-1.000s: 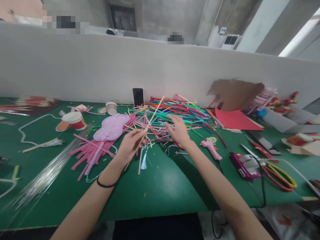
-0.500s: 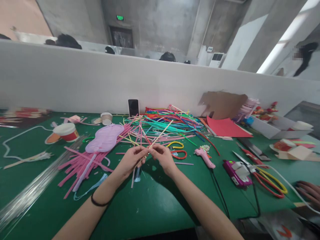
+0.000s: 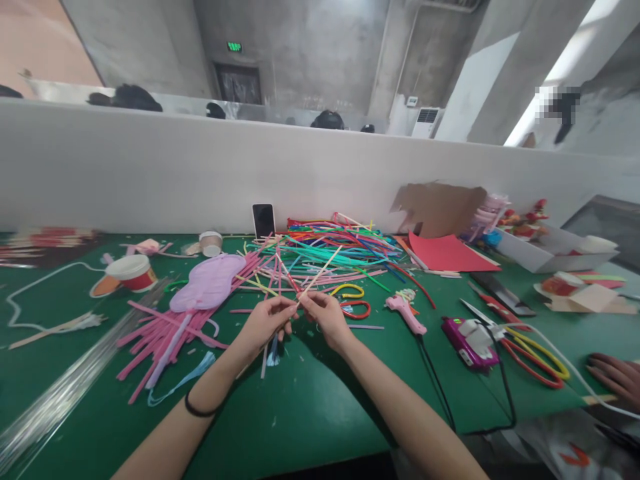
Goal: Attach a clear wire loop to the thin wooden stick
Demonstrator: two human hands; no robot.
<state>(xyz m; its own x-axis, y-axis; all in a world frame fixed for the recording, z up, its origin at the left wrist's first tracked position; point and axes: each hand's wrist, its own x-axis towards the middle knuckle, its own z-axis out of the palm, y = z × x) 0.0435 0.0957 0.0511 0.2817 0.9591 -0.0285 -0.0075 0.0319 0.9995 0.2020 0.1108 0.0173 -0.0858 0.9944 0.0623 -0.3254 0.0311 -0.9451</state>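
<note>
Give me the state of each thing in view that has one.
Left hand, pinching the stick
Right hand, pinching the stick
Stick, slanted, held in both hands
Phone, upright, screen dark
Glue gun, lying down; on or off can't be told
Power strip, plugs inserted
Large scissors, lying down, blades seemingly shut
Box, open at the top
Red paper, lying flat
Wall sign, lit green

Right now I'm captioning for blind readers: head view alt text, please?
A thin pale stick in the grip of a person's left hand and right hand, above a green table. Colorful strips lie beyond; a pink glue gun lies right.
</note>
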